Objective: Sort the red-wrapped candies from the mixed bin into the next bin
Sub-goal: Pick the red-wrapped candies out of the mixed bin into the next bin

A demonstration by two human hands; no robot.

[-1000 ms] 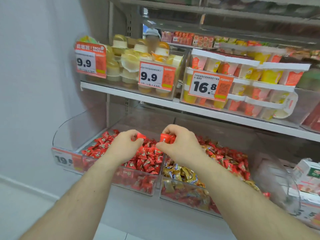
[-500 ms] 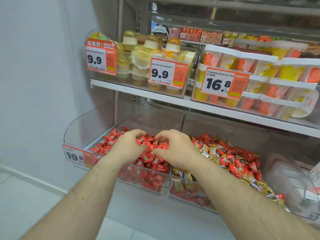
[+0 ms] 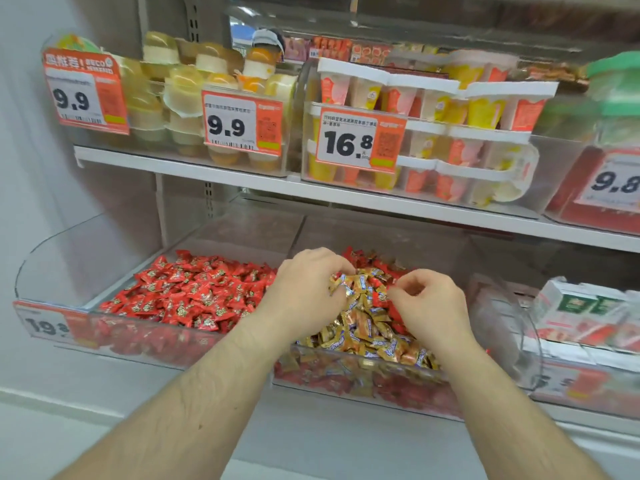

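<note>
The left clear bin holds a heap of red-wrapped candies. Next to it on the right, the mixed bin is piled with gold-wrapped candies and some red ones at the back and underneath. Both hands are over the mixed bin. My left hand has its fingers curled down into the gold wrappers. My right hand is curled too, thumb and forefinger close together at the pile. The wrappers hide what either hand holds.
A white shelf runs close above the bins, carrying jelly cups and price tags. Right of the mixed bin stands another clear bin, then boxed goods. A grey wall closes off the left side.
Both hands held red candies over the left bin, lowered onto its heap, then moved right. Now they dig into the mixed bin. The camera has moved closer.
</note>
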